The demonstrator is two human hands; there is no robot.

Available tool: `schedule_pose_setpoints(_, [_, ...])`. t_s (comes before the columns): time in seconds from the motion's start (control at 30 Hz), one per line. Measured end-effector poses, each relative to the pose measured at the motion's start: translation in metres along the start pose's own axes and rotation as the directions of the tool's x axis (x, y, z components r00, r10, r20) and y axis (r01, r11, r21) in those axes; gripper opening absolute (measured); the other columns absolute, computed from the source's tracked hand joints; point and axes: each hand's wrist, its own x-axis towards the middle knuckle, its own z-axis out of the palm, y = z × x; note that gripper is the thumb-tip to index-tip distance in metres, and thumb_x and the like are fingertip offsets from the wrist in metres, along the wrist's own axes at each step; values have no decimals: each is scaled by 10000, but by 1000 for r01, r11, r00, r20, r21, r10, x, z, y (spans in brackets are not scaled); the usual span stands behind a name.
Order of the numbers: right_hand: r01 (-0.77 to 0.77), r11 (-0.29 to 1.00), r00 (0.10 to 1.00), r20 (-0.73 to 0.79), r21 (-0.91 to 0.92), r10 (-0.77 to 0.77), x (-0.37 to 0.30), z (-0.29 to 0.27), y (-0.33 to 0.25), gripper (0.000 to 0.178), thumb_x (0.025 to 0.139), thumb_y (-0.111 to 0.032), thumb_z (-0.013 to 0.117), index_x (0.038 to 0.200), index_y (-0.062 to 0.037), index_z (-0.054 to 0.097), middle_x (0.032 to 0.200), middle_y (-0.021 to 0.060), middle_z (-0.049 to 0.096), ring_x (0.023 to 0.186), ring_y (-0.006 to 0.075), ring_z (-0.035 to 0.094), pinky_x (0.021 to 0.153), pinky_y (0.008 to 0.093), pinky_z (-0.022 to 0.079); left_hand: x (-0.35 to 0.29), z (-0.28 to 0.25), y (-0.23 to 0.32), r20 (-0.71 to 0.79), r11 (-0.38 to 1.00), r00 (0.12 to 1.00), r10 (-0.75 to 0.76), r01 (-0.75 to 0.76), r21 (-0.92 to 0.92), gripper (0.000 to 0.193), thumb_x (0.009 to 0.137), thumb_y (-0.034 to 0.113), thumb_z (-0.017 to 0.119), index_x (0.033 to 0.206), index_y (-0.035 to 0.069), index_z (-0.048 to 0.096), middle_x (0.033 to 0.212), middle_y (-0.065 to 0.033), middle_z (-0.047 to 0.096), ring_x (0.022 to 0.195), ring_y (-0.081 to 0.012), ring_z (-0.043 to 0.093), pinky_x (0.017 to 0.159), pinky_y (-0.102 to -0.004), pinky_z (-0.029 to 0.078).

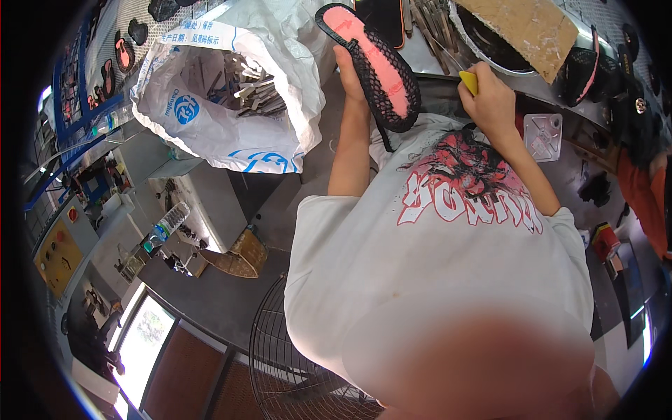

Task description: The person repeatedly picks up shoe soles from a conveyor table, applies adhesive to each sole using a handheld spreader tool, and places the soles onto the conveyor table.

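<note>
My left hand [348, 73] grips a black mesh shoe upper [406, 77] near its narrower end. The pink sole side [378, 59] faces up, and the shoe slants down to the right, in front of my shirt. To the right, my closed right hand [490, 101] holds a tool with a yellow handle [468, 82]. What looks like a thin shaft points up and left from it; its exact kind I cannot make out. The right hand is apart from the shoe. Part of the left hand's fingers are hidden behind the shoe.
A large white sack [231, 140] with thin grey strips [259, 91] stands open at left. A brown board [521, 31] lies over a dark round pan [483, 42] at upper right. More strips [434, 28] and a phone [381, 21] lie beyond the shoe. At right shows another person's orange sleeve [640, 203].
</note>
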Motion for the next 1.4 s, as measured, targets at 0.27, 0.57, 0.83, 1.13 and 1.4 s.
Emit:
schedule_pose_setpoints(0.27, [57, 994, 981, -191, 97, -38, -6, 5, 4, 203, 751, -32, 669, 889, -49, 523, 862, 122, 628, 776, 307, 630, 655, 362, 496, 1, 4, 2, 14, 1000, 1000, 6, -6, -28, 663, 909, 629, 323, 1188, 51, 489, 1023, -68, 594, 875, -177, 588, 762, -315, 505])
schedule_pose_setpoints(0.57, [-76, 958, 973, -187, 276, 131, -10, 3, 6, 206, 785, -23, 640, 966, -40, 544, 875, 132, 601, 802, 324, 600, 682, 369, 481, 0, 7, 5, -12, 1000, 1000, 12, -12, 13, 659, 909, 630, 322, 1177, 53, 498, 998, -66, 599, 858, -173, 591, 747, -309, 510])
schedule_pose_setpoints(0.83, [-110, 943, 968, -180, 315, 174, -12, 8, 12, 99, 807, -44, 654, 894, -21, 612, 811, 113, 626, 723, 244, 614, 644, 298, 468, -1, 4, 2, -28, 1000, 1000, 12, -12, 23, 660, 905, 636, 324, 1168, 57, 502, 982, -65, 602, 834, -173, 597, 717, -307, 518])
schedule_pose_setpoints(1.13, [-90, 971, 981, -151, 221, 125, 3, 22, 5, 163, 832, -158, 657, 850, -31, 556, 712, 136, 616, 643, 323, 604, 559, 358, 459, -1, 5, 2, 9, 999, 999, 34, -34, 33, 656, 908, 631, 325, 1165, 55, 502, 980, -69, 606, 833, -176, 602, 723, -311, 522])
schedule_pose_setpoints(1.4, [-57, 979, 979, -183, 195, 93, 3, 22, 9, 186, 840, -196, 649, 886, -40, 559, 683, 154, 601, 619, 335, 599, 529, 387, 455, -2, 8, 4, -26, 1000, 1000, 7, -6, 19, 645, 915, 623, 314, 1157, 56, 505, 981, -69, 606, 838, -179, 604, 729, -317, 524])
